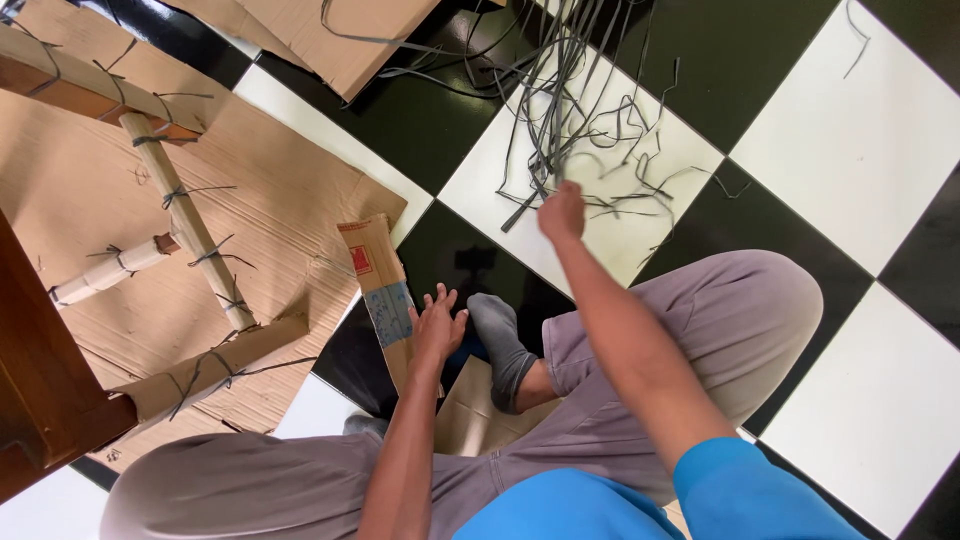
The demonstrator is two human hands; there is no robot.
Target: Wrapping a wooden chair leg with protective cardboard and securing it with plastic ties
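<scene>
I sit cross-legged on a black and white tiled floor. My right hand [562, 212] is stretched forward and shut on a bunch of thin dark strips [560, 120] that hang from above and pile on a white tile. My left hand [437, 325] is open, fingers spread, resting by a narrow cardboard flap [382, 290] beside my grey-socked foot [500, 345].
A wooden chair frame [185, 225] wrapped in cardboard and tied with dark strips lies at the left on flat cardboard sheets [290, 200]. More cardboard [330, 40] lies at the top. A dark wooden piece [40, 380] is at the left edge.
</scene>
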